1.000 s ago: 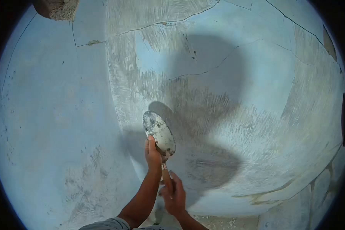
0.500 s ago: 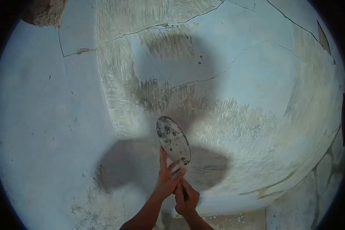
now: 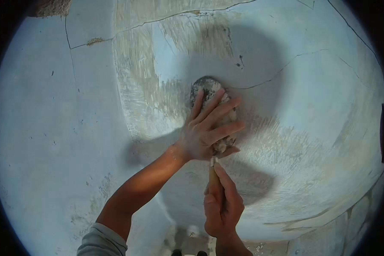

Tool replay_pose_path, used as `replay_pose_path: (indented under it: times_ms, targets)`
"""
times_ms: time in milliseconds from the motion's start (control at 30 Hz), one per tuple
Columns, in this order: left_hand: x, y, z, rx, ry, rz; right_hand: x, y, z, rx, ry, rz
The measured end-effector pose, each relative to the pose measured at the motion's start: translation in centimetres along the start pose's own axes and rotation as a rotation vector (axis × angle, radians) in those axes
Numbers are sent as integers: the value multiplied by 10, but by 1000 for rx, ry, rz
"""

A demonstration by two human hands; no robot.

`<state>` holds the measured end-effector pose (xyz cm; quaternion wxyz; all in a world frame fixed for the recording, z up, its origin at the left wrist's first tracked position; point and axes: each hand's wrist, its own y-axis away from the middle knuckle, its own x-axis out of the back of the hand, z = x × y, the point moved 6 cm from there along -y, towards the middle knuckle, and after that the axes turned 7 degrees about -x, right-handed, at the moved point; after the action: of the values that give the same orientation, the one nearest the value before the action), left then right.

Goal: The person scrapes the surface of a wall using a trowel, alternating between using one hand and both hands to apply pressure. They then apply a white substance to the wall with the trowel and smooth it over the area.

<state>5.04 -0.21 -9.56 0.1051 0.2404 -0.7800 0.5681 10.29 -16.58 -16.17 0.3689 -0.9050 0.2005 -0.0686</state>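
An oval-bladed trowel (image 3: 206, 81) with a grey-stained blade and a wooden handle (image 3: 215, 182) is in front of the wall (image 3: 170, 68). My right hand (image 3: 226, 207) is wrapped around the handle, its thumb lying along the top. Over the blade lies my left hand (image 3: 207, 130), fingers spread and nearly flat, covering most of it. The blade's rounded tip and right edge show past the fingers. Whether the blade touches the wall cannot be made out. Rough, brushed-looking plaster (image 3: 281, 141) surrounds the tool, beside smoother pale patches.
Cracks run across the upper wall, one long crack (image 3: 170, 18) near the top. A broken brown patch (image 3: 51, 7) is at top left. Stonework (image 3: 362, 217) borders the lower right. Two dark shoe tips (image 3: 189, 252) show at the bottom edge.
The trowel has moved up and slightly right. My left hand has shifted from the blade's lower end to spread across it. My right hand still grips the handle.
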Motion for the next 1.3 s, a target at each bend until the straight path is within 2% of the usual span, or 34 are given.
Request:
replay_pose_path:
  times_ms: [67,100,233,333,367,467,533,600,667,733,833,933,1000,1033,1100,1167,1200,1233,1300]
  targets:
    - [-1,-12,4,9,0,86,10,-1,-10,155,120,-21]
    - [-4,-14,7,52,-2,67,16,-1,-10,205,170,-40]
    - [-26,-8,25,-16,-119,126,17,9,-5,190,245,-53]
    - [-17,-17,25,-71,-90,163,9,8,-12,165,334,-75]
    - [-14,-19,25,-14,-34,123,10,2,-14,172,339,-73]
    - [-13,-34,13,-47,-118,168,15,-14,-14,193,316,-63]
    - [-17,-27,14,112,-4,212,23,-13,-14,186,311,-99]
    - [-22,-25,18,76,27,221,23,6,-11,165,358,-116]
    - [-30,-19,26,-129,-20,191,17,8,-6,186,376,-109]
    - [-17,-32,12,-123,-73,256,11,-11,-5,235,382,-78]
    - [0,-47,6,-28,6,362,13,-22,-20,253,392,-117]
    - [-8,-28,25,-79,20,258,12,-5,-20,267,397,-147]
    - [-9,-24,27,-74,74,273,6,7,-10,288,349,-142]
    - [-9,-25,27,-75,100,279,2,3,-8,369,359,-87]
    - [-1,-31,26,-43,141,321,-5,-18,-8,733,506,73]
    - [-3,-39,33,44,7,182,13,-39,-14,770,531,144]
    - [-5,-39,34,88,-59,111,26,-49,-18,626,479,131]
    - [-11,-36,32,86,-124,62,28,-53,-16,682,528,197]
    - [-12,-32,27,127,-106,87,26,-62,-7,698,542,288]
